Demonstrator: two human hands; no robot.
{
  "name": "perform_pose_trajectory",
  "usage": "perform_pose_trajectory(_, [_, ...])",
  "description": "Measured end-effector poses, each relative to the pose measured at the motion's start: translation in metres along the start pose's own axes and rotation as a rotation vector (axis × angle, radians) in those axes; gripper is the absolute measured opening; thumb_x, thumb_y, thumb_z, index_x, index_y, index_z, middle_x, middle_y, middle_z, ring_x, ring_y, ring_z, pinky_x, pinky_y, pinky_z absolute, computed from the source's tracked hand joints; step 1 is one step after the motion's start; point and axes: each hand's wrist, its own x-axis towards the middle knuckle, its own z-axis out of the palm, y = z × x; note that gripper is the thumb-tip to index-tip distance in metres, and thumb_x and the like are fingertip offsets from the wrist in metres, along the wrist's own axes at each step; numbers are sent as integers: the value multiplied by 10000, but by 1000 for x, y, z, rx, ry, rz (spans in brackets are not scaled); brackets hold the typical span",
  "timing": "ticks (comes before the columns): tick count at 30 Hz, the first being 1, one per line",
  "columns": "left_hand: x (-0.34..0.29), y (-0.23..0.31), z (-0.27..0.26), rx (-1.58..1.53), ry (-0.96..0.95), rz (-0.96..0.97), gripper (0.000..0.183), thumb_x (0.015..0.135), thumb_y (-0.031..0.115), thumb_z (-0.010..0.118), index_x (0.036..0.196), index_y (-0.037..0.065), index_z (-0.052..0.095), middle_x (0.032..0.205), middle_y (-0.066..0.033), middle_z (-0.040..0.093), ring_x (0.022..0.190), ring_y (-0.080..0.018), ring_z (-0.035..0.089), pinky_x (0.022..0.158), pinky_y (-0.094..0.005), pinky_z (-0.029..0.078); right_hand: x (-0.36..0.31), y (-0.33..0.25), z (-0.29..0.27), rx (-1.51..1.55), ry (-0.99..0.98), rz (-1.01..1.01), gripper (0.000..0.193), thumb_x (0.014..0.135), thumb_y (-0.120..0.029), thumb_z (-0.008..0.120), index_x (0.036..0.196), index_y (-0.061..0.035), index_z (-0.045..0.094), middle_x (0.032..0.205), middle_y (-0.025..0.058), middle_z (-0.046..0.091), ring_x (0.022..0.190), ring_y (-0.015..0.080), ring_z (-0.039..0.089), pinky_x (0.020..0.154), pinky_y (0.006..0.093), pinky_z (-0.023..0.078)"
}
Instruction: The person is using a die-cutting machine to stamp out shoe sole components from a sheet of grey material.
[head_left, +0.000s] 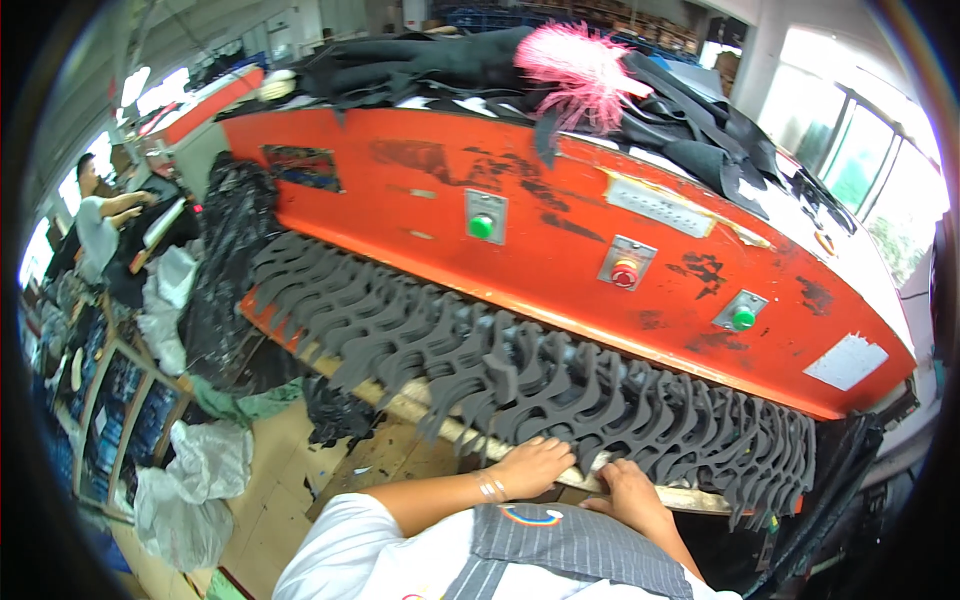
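In front of me, a long pale board (pixel 400 402) lies under the red machine. A dark grey foam-like sheet (pixel 480 365), cut into rows of curved strips, covers the board, its ragged ends hanging over the near edge. My left hand (pixel 535 467) is at the middle of that edge, with its fingers bent over the board's rim beside the strips. Just right of it, my right hand (pixel 632 493) curls at the same edge with its thumb toward the left hand. Undersides of both hands are hidden.
The red machine beam (pixel 400 200) spans the far side, with green buttons (pixel 481 227) and a red button (pixel 624 272). Dark scraps and a pink fringed bundle (pixel 575 75) lie on top. Black plastic (pixel 230 270) and white bags (pixel 185 510) stand left. A co-worker (pixel 97 225) is far left.
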Motion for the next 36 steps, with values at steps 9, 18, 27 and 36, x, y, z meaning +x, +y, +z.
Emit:
perform_pose_trajectory(9, [-5,26,28,158,242,-256,484,592,270,813,955,99,543,967,-57,512,963,-232,512,805,-345,405,3,9,76,-369,326,87,444,580,-176,794,937,-57,560,976,118,541,954,299,533,790,403,442])
perform_pose_trajectory(18, [13,27,37,291,126,-401,512,592,349,849,956,69,625,1000,-134,590,985,-301,578,840,-417,486,21,24,90,-273,421,137,536,534,-164,841,974,-47,558,974,131,567,981,310,563,846,411,484])
perform_pose_trajectory(27, [11,30,17,95,55,-405,467,593,277,845,936,47,627,996,-131,569,1034,-323,536,893,-417,435,10,17,69,-256,387,46,113,741,-88,554,841,-46,587,865,125,585,871,298,592,752,395,492])
perform_pose_trajectory(36, [122,-1,-70,-472,-242,-195,267,804,324,706,792,58,690,725,-124,671,661,-294,643,629,-365,507,73,104,-89,157,434,-11,227,820,-179,608,989,-37,659,983,163,654,960,360,616,834,437,497])
